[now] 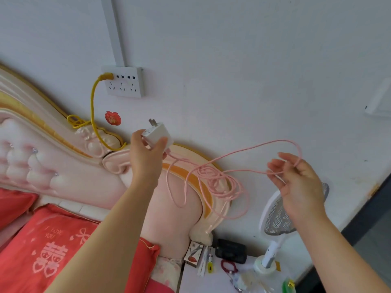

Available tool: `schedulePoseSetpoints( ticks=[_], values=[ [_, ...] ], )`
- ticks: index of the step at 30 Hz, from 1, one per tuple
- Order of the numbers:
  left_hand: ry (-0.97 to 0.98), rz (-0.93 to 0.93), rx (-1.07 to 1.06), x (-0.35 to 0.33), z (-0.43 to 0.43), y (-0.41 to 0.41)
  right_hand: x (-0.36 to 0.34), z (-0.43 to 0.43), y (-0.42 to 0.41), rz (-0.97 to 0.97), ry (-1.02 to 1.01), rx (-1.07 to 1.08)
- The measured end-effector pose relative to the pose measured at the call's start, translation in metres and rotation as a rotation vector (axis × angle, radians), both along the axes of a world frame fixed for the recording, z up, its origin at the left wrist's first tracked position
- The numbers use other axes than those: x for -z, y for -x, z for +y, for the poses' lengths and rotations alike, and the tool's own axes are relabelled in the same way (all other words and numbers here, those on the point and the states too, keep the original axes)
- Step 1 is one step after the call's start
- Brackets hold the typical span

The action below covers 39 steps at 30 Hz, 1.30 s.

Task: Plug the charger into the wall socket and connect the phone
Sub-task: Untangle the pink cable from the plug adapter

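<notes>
My left hand [146, 154] grips a white charger block [157, 133] with its two metal prongs pointing up toward the wall, below and right of the white wall socket [124, 82]. A yellow plug [106, 76] fills the socket's top-left outlet; the other outlets are free. A long pink cable [213, 176] runs from the charger, tangles in loops in mid-air and reaches my right hand [296, 178], which pinches a loop of it between thumb and fingers. No phone is clearly visible.
A pink and gold padded headboard [63, 157] lies under the socket, with red pillows [48, 246] below. On the nightstand [211, 280] at lower right stand a white electric mosquito swatter [277, 220], a black box [230, 250], small boxes and scissors. A red sticker [113, 118] is on the wall.
</notes>
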<state>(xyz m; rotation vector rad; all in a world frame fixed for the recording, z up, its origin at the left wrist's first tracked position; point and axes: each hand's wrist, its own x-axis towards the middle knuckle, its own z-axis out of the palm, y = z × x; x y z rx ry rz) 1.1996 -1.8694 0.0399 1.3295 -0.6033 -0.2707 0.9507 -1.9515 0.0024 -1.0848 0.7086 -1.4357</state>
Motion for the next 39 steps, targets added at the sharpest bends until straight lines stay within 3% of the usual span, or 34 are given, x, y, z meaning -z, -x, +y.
schedulePoseSetpoints(
  ticks=[4,10,14,17,20,22,24,25,26,29,33,39],
  values=[
    [0.080,0.065,-0.053,-0.004,0.002,-0.009,0.009,-0.008,0.012,-0.091,-0.125,0.003],
    [0.245,0.283,-0.123,-0.006,0.011,-0.034,0.021,-0.015,0.036,-0.201,-0.357,0.182],
    [0.306,0.308,0.096,-0.020,0.007,-0.015,0.024,0.000,0.011,0.260,-0.279,0.097],
    [0.261,0.210,0.276,-0.038,0.003,0.016,0.031,0.012,-0.012,0.755,-0.081,-0.038],
    [0.214,0.174,0.382,-0.046,0.000,0.039,0.028,0.021,-0.028,1.118,0.095,-0.219],
    [0.190,0.147,0.382,-0.048,-0.002,0.046,0.025,0.025,-0.034,1.290,0.293,0.004],
    [0.181,0.114,0.342,-0.049,-0.002,0.049,0.012,0.037,-0.038,1.183,0.601,0.388],
    [0.183,0.104,0.322,-0.050,-0.001,0.050,0.007,0.046,-0.042,1.092,0.752,0.455],
    [0.186,0.097,0.307,-0.051,-0.001,0.052,0.001,0.056,-0.048,1.041,0.839,0.389],
    [0.184,0.081,0.289,-0.050,0.001,0.060,0.002,0.074,-0.071,1.132,0.690,0.085],
    [0.166,0.040,0.265,-0.043,0.005,0.055,0.010,0.057,-0.078,1.146,0.679,0.065],
    [0.194,0.104,0.150,-0.038,0.014,0.020,0.003,0.029,-0.060,0.938,0.518,0.035]
  ],
)
